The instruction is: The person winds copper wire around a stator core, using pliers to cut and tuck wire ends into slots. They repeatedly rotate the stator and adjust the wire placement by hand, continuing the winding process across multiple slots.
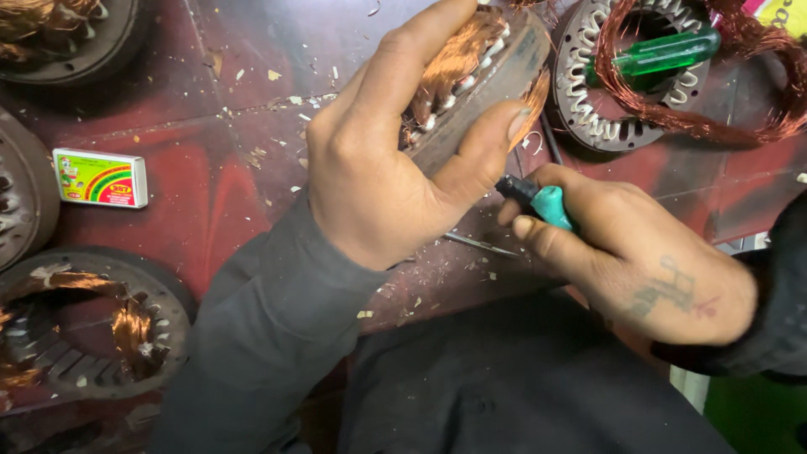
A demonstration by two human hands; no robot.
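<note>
One small box [100, 177] at left of frame, middle height, flat on the dark red table [210, 193]. Rectangular, matchbox shape, long side roughly horizontal, slightly tilted. Top face has a green border, white field at left, and curved bands of red, yellow and green at right; printing too small to matter. White side edge shows along the bottom and right. Corner of a yellow and pink package [783, 12] at the upper right edge of frame, mostly cut off, shape unclear. No screens or signs.
</note>
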